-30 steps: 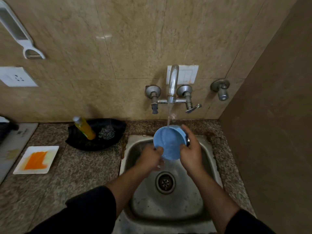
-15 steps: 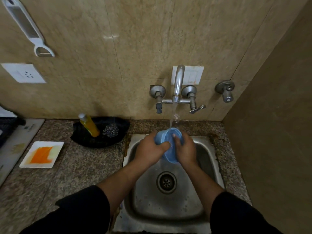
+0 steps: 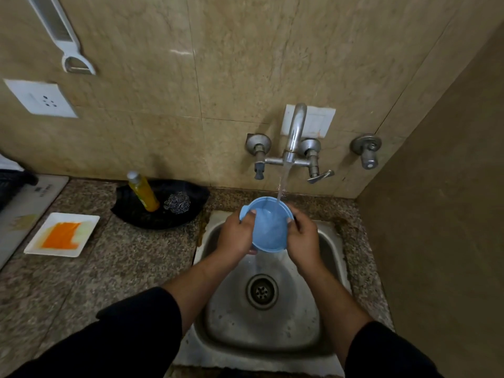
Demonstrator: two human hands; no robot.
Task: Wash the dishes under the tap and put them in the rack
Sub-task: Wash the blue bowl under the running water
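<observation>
Left hand (image 3: 236, 231) and right hand (image 3: 302, 236) curl round blue bowl (image 3: 268, 227) under tap (image 3: 294, 132).
Steel sink (image 3: 231, 317) beneath fingers (image 3: 249, 215); granite counter (image 3: 131, 268) to their left.

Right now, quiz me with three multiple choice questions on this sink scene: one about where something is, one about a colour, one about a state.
1. Where does the yellow bottle stand?
A. On a wall shelf
B. On the black tray, left of the sink
C. On the white plate

2. What colour is the bowl?
A. Red
B. Green
C. Blue

3. What state is the tap in?
A. Running into the bowl
B. Shut off
C. Wrapped in a cloth

Answers:
1 B: the bottle stands on the tray beside the steel scrubber.
2 C: the bowl is plainly light blue.
3 A: a stream falls from the spout into the bowl.
</observation>
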